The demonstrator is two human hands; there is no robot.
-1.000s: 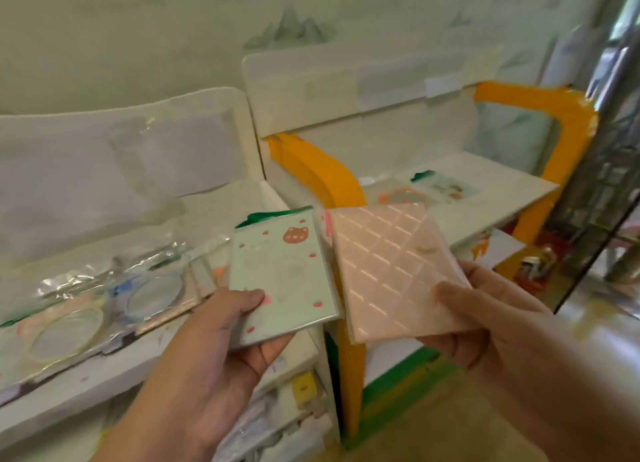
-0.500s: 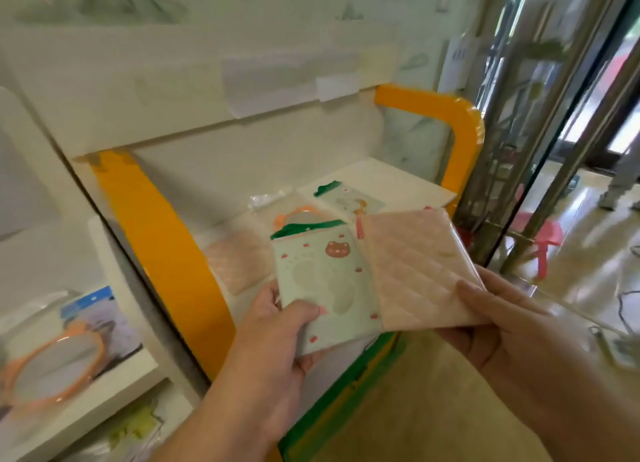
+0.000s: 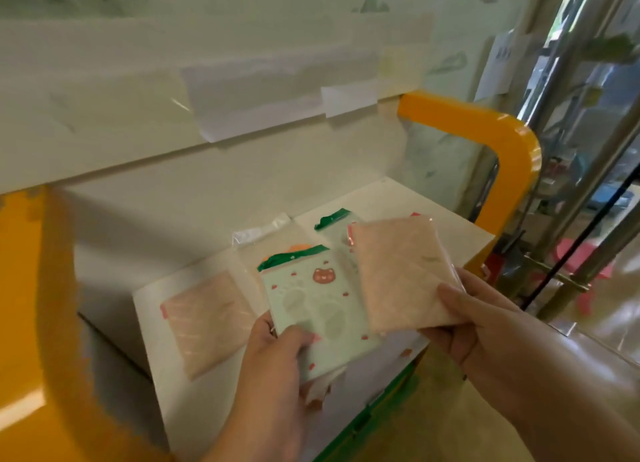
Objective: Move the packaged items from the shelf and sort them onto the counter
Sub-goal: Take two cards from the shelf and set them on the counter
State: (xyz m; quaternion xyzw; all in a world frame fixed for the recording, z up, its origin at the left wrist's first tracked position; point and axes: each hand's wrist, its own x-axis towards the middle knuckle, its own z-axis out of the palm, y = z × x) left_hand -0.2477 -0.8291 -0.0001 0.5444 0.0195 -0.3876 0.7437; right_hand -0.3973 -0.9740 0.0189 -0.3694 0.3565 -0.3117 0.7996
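Left hand (image 3: 273,361) grips a green packet (image 3: 318,309); right hand (image 3: 474,326) pinches a pink packet (image 3: 401,271), both held above the counter (image 3: 388,198); there lie a pink pack (image 3: 207,319), a clear bag (image 3: 259,233) and, half hidden, seemingly another green one (image 3: 334,224).

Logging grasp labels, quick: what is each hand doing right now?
Left hand: grips the green bear-print packet.
Right hand: pinches the pink quilted packet.
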